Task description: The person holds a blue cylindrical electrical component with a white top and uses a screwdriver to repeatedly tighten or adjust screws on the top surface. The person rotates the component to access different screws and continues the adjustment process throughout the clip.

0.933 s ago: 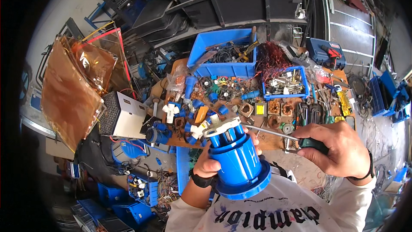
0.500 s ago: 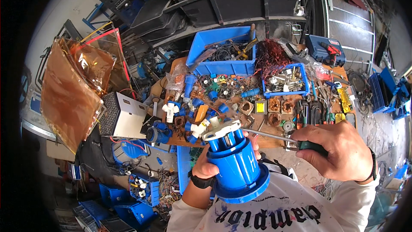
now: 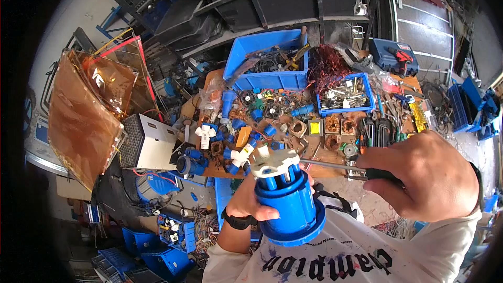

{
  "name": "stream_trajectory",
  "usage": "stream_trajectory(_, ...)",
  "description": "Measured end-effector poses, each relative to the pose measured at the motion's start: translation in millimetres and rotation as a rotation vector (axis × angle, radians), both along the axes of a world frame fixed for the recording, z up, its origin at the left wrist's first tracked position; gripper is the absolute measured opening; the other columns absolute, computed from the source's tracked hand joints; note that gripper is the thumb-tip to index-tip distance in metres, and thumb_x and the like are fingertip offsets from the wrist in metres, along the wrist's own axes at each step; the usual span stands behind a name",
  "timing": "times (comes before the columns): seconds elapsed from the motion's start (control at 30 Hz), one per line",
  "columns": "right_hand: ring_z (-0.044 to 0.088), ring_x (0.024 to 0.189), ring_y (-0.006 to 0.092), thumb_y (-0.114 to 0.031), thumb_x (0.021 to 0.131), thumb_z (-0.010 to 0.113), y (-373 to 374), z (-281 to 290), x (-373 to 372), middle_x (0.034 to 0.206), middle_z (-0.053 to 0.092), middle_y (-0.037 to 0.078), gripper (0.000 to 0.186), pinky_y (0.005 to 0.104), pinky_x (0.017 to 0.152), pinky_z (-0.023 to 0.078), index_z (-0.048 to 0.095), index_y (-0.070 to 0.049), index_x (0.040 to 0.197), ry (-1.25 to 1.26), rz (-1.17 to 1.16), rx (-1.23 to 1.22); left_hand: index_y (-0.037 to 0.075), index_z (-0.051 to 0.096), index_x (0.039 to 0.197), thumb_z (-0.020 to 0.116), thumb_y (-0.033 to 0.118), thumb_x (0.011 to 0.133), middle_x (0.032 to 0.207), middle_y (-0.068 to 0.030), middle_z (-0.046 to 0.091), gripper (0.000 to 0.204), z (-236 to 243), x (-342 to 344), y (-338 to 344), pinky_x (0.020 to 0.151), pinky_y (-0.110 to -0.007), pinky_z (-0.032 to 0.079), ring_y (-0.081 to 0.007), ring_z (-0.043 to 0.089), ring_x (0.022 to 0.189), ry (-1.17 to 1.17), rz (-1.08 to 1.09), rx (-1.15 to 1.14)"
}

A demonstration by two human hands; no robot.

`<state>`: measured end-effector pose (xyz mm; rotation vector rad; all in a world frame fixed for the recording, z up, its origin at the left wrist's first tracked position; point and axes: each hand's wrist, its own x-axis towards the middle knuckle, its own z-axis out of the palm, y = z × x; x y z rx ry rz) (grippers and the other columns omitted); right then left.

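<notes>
My left hand is wrapped around a large blue industrial plug held upright in front of my chest. A white notched insert sits on top of the plug, with blue pillars and a metal part visible beneath it. The fingers on the far side of the plug are mostly hidden. My right hand grips the dark handle of a screwdriver. Its shaft points left and ends at the right side of the white insert; whether the tip touches is hard to make out.
Beyond my hands, a wooden bench carries loose plug parts and hand tools. A large blue crate of cables stands at the back, beside a shallow blue tray of metal pieces. Brown sheets lean at the left above a white box.
The plug has turned and tipped more upright, showing more of the insert's top. My right hand has shifted right with the screwdriver, whose shaft still points at the plug. The view has moved slightly.
</notes>
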<state>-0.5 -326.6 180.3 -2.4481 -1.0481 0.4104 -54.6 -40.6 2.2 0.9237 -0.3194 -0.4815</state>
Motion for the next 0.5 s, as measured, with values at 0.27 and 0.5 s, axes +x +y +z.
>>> stream_trajectory(0.27,0.066,0.058,0.0368,-0.012,0.089,0.072,7,-21,16,0.06,0.061,0.019,0.023,0.0428,0.054,0.048,0.067,0.0,0.108,0.155,0.017,0.158,-0.005,0.039,0.143,0.092,0.035,0.066,0.126,-0.029,0.06,0.102,-2,2,5,0.099,-0.053,0.054,-0.042,0.065,0.116,0.039,0.103,0.014)
stream_trajectory(0.5,0.066,0.067,0.0419,-0.017,0.094,0.065,11,-44,14,0.066,0.063,0.022,0.024,0.0483,0.063,0.05,0.065,-0.003,0.114,0.399,-0.109,0.156,-0.004,0.039,0.143,0.092,0.036,0.064,0.127,-0.0267,0.06,0.104,-1,3,9,0.099,-0.053,0.055,-0.0416,0.065,0.118,0.085,0.175,0.016)
